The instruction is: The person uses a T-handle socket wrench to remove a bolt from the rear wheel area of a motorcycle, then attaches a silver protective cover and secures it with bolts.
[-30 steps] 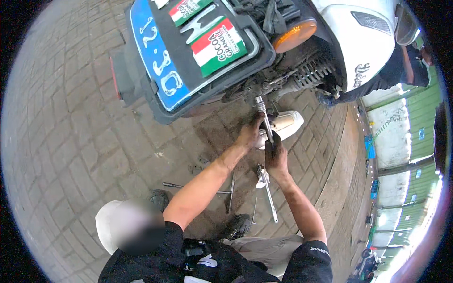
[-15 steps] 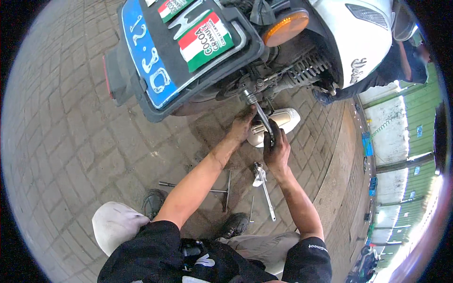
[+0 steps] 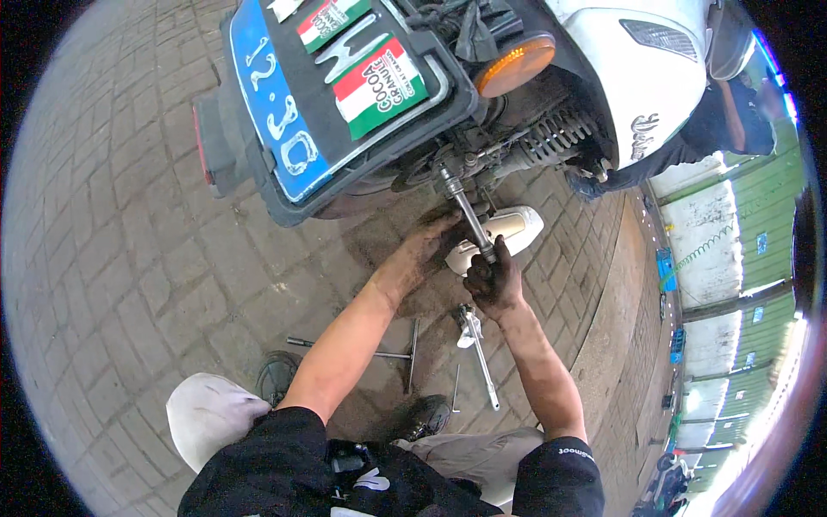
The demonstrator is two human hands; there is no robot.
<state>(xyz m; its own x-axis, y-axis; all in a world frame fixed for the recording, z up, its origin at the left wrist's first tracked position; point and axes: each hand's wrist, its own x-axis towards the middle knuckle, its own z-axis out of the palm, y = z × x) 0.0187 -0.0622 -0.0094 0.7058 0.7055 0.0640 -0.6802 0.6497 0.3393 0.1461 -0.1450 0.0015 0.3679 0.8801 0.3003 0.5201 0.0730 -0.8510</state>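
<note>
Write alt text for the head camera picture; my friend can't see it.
The right hand grips a socket tool, the left hand close by, at the rear of a scooter. A T-handle and a silver bar lie on brick paving.

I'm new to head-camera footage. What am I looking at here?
These are a person's bare hands, seen from above by the left of two fisheye cameras worn on the head, so straight edges bend. The right hand has its grip closed on a metal socket bar, its far end at a scooter's lower rear. The left hand is beside it; its hold is unclear. On the paving lie a T-shaped wrench, a long-handled tool, a thin rod and a pale panel.
</note>
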